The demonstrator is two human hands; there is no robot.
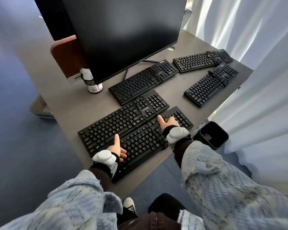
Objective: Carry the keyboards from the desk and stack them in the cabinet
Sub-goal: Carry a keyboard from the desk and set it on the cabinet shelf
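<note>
Left hand (116,149), right hand (169,122) at keyboard (140,143)

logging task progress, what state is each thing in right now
nearest keyboard: flat on desk, cable wrapped, both hands on it
left hand: open, on keys
right hand: open, on keys
second keyboard: flat, cable wrapped, untouched
farther keyboards: flat, untouched
monitor: screen dark
bottle: upright
bin: upright

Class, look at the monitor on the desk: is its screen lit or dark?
Dark. The monitor shows a plain black screen with no image; whether it has power cannot be told.
</note>
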